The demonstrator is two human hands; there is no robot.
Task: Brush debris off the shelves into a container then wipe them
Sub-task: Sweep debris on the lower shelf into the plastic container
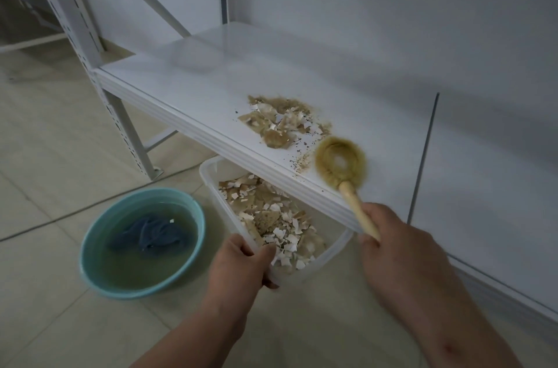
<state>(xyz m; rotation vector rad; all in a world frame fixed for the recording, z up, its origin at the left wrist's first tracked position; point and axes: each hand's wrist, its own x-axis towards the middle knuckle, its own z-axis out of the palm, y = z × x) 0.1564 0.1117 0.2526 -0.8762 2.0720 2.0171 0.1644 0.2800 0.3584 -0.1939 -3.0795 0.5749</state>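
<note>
A pile of eggshell bits and brown crumbs (280, 120) lies on the white shelf (193, 87), near its front edge. My right hand (401, 244) grips the wooden handle of a round bristle brush (341, 161), whose head rests on the shelf just right of the pile. My left hand (244, 265) holds the near rim of a clear plastic container (211, 183), kept under the shelf's front edge. Broken shells and crumbs fill the container's bottom.
A teal basin (193, 250) of murky water with a blue cloth (151, 236) sunk in it stands on the tiled floor to the left. White perforated shelf uprights (120, 114) rise at the left. A white wall backs the shelf.
</note>
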